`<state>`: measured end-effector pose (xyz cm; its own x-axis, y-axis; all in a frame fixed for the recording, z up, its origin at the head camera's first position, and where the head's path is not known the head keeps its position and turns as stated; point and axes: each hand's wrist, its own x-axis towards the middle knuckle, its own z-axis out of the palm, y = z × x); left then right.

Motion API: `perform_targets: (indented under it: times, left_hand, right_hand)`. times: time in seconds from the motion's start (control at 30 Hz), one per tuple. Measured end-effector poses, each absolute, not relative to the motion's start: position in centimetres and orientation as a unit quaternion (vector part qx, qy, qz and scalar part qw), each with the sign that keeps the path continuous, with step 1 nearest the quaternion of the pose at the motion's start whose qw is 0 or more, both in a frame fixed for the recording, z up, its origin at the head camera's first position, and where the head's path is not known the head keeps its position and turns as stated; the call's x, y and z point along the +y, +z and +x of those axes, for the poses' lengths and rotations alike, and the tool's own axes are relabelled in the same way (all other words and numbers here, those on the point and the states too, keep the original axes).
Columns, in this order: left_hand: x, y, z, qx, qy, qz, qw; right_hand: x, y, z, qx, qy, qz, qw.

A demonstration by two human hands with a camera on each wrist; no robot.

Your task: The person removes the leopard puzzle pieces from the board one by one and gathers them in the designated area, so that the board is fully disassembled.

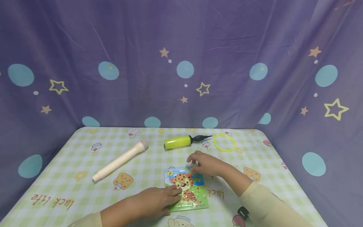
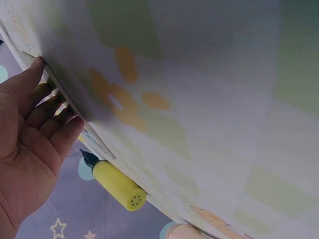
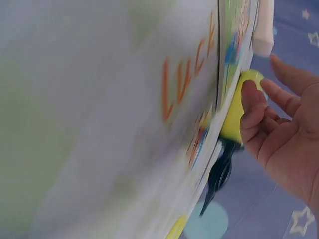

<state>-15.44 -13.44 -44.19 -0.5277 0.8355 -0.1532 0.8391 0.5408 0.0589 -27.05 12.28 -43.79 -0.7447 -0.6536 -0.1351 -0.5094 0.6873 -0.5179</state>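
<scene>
**Two hands on the leopard puzzle card**

At the near middle of the table [image 1: 85,148], the left hand [image 1: 154,200] lay flat with relaxed, nearly straight fingers, its fingertips touching the left edge of a leopard puzzle card [image 1: 187,189]; it gripped nothing. From the left wrist view the fingers [image 2: 55,122] sat against the card's thin edge. The right hand [image 1: 208,165] hovered over the card's upper right corner, fingers loosely bent, and I could not tell whether the fingertips pinched a small piece or only brushed the picture.

The card lay flat on the checked cloth, between the two hands, close to the person. To do this step well, I judged, the left hand should keep the card pressed down so it did not slide, while the right worked lightly from above and lifted straight up rather than dragging sideways.

Farther off lay a cream tube [image 1: 120,160] to the left, a yellow hand pump [image 1: 178,142] beyond the card, and a yellow ring [image 1: 224,142] just beside the pump's black nozzle. A purple starred curtain [image 1: 181,63] hung behind.
</scene>
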Motion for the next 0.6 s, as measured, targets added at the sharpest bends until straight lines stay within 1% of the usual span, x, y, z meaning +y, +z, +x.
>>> perform_targets:
  times: [0.17,0.33,0.43,0.6]
  left_hand:
    - [-13.3,-43.9,-15.6,0.871,-0.020,0.484,0.086]
    - [-13.3,-43.7,-15.4,0.873,-0.020,0.478,0.093]
    - [-13.3,-43.7,-15.4,0.874,-0.018,0.475,0.098]
    - [-13.4,-43.9,-15.4,0.871,-0.019,0.485,0.081]
  right_hand:
    - [10.0,-44.2,-26.3,0.903,-0.176,-0.358,0.162]
    - [8.9,-44.9,-25.5,0.892,-0.133,-0.399,0.165]
    - [8.5,-45.2,-25.3,0.894,-0.128,-0.398,0.163]
    - [8.1,-45.4,-25.3,0.895,-0.139,-0.395,0.152]
